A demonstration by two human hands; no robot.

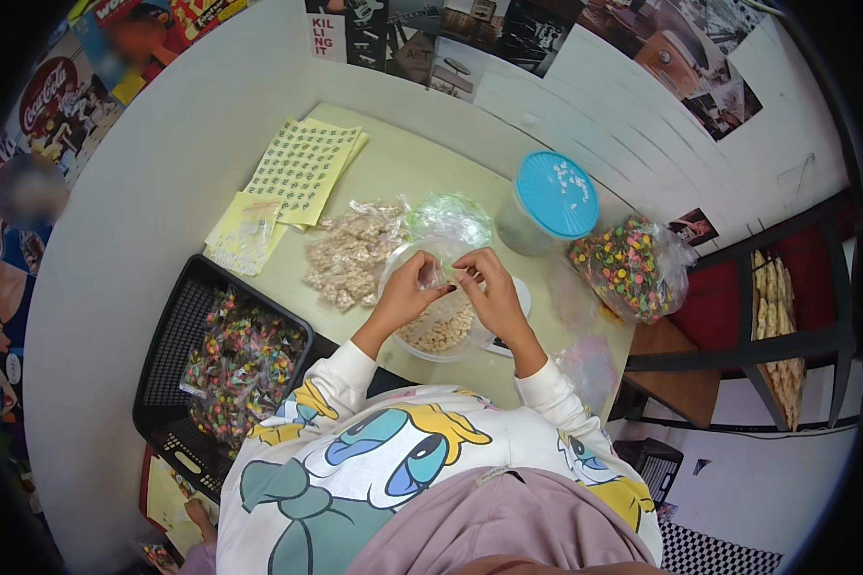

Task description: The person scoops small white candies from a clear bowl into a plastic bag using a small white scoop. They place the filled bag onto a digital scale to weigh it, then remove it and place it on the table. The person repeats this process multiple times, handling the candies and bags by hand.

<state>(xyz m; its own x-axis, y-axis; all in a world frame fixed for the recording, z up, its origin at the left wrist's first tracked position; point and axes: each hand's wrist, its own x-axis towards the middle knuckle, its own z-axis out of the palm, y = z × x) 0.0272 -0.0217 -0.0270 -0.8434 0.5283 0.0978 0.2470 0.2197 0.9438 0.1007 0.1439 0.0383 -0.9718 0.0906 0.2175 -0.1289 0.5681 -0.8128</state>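
Note:
Above a clear plastic tub [401,338] holding pale, bead-like pieces [439,327], my left hand [410,287] and my right hand [490,287] pinch a small clear plastic bag [437,279] between them. The fingers of both hands are bent and nearly meet. Left of the tub lies a heap of small bags of pale pieces [352,255]. Just behind it is a round bundle of clear plastic with a green rim [449,219]. A white device [521,298], partly hidden by my right forearm, stands beside the tub.
A black plastic basket [165,352] of colourful candy bags is at left. Sticker sheets [302,169] lie at the back left. A blue-lidded container [557,194] and a big bag of colourful pieces [629,269] stand at right. Another person's hand [198,512] shows at lower left.

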